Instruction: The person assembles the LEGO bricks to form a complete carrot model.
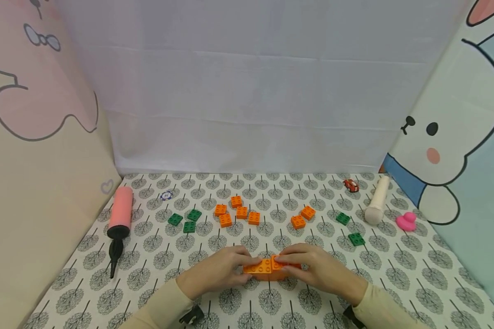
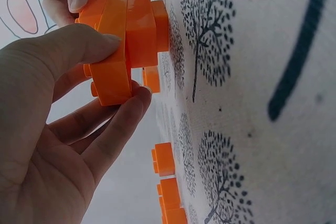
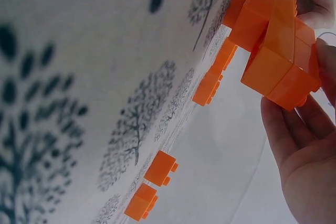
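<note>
Between both hands, near the front middle, stands an assembly of orange toy building bricks (image 1: 263,267), wider at the top than at its foot. My left hand (image 1: 219,269) pinches a top brick at its left end, thumb on the near side and fingers beyond, as the left wrist view shows. My right hand (image 1: 318,266) holds the right end, its fingers over the top and around the far side. In the right wrist view, the upper layers (image 3: 286,40) overhang a smaller brick (image 3: 239,4) at the base. The fingers hide part of the studs.
Behind lie loose orange bricks (image 1: 241,212) and an orange pair (image 1: 298,222). Green bricks (image 1: 189,226) lie left, two more (image 1: 356,239) right. Around the edges are a pink pump (image 1: 121,208), poker chip (image 1: 166,195), red toy car (image 1: 351,185), white microphone-like object (image 1: 377,201) and pink duck (image 1: 406,222).
</note>
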Available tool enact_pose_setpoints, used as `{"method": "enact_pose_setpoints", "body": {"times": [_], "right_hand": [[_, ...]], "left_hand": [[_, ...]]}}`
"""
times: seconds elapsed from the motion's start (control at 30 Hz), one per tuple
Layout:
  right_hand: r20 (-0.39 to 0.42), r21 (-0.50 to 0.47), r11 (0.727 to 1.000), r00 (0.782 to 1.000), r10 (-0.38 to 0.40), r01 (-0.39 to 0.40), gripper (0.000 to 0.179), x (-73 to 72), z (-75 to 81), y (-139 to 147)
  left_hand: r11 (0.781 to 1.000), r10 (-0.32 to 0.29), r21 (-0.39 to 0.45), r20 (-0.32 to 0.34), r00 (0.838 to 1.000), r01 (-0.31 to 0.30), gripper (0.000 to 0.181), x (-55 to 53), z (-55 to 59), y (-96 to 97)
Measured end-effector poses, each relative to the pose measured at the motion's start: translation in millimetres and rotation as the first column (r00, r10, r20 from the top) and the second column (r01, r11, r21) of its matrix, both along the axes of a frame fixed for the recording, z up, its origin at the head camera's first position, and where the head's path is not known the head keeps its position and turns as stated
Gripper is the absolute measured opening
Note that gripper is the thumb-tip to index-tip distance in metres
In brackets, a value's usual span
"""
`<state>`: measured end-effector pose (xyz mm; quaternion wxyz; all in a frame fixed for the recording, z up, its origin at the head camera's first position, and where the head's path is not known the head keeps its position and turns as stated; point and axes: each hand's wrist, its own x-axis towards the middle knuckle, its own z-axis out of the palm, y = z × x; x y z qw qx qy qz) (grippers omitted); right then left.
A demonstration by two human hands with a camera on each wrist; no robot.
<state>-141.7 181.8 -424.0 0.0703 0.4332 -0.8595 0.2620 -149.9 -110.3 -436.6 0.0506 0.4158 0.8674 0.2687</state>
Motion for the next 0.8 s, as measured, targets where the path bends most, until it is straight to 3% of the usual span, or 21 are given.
{"method": "enact_pose_setpoints", "body": {"times": [0.2,0.47,0.8], "right_hand": [[0.004,-0.008,1.0,1.0,0.008,-0.008,0.03,-0.4,-1.2,2],[0.101,0.034,0.998,0.993,-0.057,0.054,0.037,1.6,0.2,10],[0.113,0.047,0.996,0.99,-0.085,0.08,0.041,3.2,1.3,17]], "left_hand": [[1.0,-0.002,-0.002,0.005,1.0,0.002,0.044,0.8,0.5,0.8],[1.0,-0.004,-0.001,0.017,1.0,0.004,0.045,0.6,0.6,0.5],[1.0,-0.004,-0.019,0.008,1.0,0.004,0.045,0.1,0.5,-0.1]]}}
